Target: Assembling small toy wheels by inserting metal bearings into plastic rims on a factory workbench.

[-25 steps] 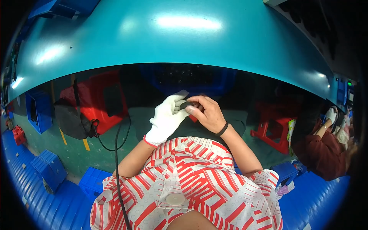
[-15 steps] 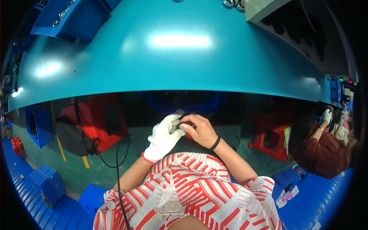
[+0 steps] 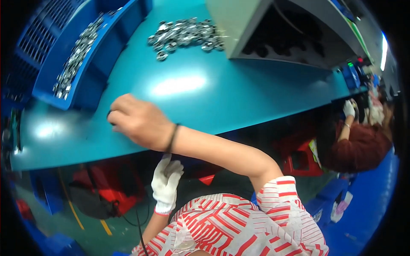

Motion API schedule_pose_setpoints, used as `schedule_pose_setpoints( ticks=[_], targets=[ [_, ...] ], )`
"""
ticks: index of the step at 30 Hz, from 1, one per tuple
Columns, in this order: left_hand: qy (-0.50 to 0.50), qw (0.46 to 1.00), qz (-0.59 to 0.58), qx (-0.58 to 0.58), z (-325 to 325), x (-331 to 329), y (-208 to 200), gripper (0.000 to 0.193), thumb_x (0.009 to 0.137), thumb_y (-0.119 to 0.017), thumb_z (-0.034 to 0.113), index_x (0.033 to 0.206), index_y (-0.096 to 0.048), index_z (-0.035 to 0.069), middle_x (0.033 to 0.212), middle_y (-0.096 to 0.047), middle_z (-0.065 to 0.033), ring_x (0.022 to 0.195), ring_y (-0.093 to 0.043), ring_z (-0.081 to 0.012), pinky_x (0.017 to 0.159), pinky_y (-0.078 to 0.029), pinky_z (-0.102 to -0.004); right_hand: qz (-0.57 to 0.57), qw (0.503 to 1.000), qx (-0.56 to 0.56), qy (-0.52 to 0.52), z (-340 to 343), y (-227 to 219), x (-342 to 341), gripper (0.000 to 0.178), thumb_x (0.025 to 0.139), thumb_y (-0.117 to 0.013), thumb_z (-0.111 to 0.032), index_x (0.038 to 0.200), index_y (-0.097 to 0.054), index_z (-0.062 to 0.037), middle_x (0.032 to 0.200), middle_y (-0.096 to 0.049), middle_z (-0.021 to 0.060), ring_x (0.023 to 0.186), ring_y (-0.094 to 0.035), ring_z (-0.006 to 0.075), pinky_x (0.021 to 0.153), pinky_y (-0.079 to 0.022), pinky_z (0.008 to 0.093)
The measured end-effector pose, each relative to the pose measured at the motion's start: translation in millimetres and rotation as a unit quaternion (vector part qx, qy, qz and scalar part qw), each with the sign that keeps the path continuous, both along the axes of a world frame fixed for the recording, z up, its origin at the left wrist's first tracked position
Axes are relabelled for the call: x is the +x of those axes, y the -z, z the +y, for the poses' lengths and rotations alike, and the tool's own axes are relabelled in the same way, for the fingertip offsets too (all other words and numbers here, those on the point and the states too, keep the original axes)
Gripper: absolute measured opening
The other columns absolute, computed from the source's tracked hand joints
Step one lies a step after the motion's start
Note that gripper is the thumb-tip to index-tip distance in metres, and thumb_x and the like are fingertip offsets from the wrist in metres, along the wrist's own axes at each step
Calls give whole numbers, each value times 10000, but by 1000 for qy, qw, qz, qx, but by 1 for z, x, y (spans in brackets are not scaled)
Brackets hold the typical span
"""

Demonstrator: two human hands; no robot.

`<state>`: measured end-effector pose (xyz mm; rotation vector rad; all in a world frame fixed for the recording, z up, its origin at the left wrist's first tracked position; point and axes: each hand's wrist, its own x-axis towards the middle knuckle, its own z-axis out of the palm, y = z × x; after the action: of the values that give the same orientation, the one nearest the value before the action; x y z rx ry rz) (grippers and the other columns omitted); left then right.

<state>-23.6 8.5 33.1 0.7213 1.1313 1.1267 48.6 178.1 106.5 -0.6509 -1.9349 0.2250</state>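
Note:
My right hand (image 3: 139, 121), bare with a black band at the wrist, reaches across to the left over the turquoise table (image 3: 183, 111). Its fingers are curled, and a small dark piece (image 3: 109, 114) shows at the fingertips; its kind is not clear. My left hand (image 3: 165, 181), in a white glove, is lower, in front of the table's near edge and below my right wrist. Its fingers are apart, the index pointing up and the others loosely bent, with nothing visible in them.
A long blue bin (image 3: 92, 68) of shiny metal parts stands at the far left. Loose metal parts (image 3: 188, 34) lie in a heap beside a pale open-fronted box (image 3: 273, 32). Red stools (image 3: 299, 160) stand below the table. A co-worker in dark red (image 3: 363, 145) works at the right.
My hands, earlier together in front of me, are now apart. The right has swung left and up over the table; the left has dropped slightly. The view has turned, bringing bin and heap into sight.

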Motion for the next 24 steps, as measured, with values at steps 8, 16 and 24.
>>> schedule_pose_setpoints(
  ticks=[8, 16, 24],
  targets=[
    [50, 997, 46, -26, 5, 8, 11, 461, 822, -544, -54, 1254, -392, -107, 1146, -554, -194, 1001, -599, -244, 847, -508, -320, -50, 998, -15, 34, 1, 2, 58, 206, 703, -710, -99, 874, -604, -57, 982, -589, 108, 953, -572, 278, 763, -484, 380],
    [108, 992, 55, -22, 12, 26, 5, 488, 858, -492, 13, 1309, -346, -105, 1089, -568, -197, 937, -613, -235, 815, -515, -314, -20, 875, -86, 476, 26, 3, 277, 256, 733, -718, -155, 926, -601, -36, 1048, -588, 136, 980, -568, 320, 839, -462, 387],
    [139, 990, 7, -29, 7, 46, -10, 493, 839, -581, -24, 1301, -412, -59, 1087, -590, -169, 967, -604, -211, 842, -506, -300, -54, 874, -235, 421, 4, -4, 287, 366, 737, -719, -184, 1041, -582, -31, 1045, -600, 146, 996, -574, 302, 856, -471, 376]
  ],
)
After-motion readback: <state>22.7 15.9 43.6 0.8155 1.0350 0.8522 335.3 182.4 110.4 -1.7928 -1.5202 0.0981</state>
